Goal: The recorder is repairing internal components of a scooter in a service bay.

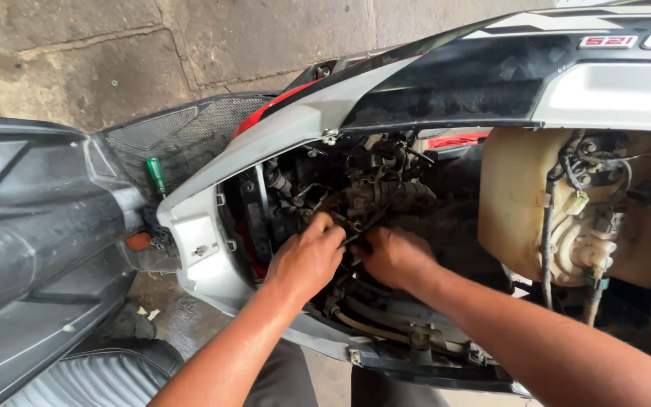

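Engine block (374, 192) above left hand (307, 256): dull, grimy metal. Body panel (212, 241) left of it: smooth grey plastic. Fuel tank (514, 203) beyond right hand (393, 256): matt, yellowed plastic. Floor (77, 60): rough concrete.

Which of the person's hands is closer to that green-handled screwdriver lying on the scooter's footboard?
Left. The left hand is in the engine bay, right of and below the screwdriver; the right hand is farther right.

A repair workshop, by every sign. A scooter (431, 83) sits opened up, seat off, its greasy engine (374, 188) bare at centre. At three o'clock the cream fuel tank (514, 196) shows with its wiring. A green-handled screwdriver (157, 175) lies on the footboard (190, 132) at nine o'clock. Stained concrete floor (77, 53) fills eleven o'clock.
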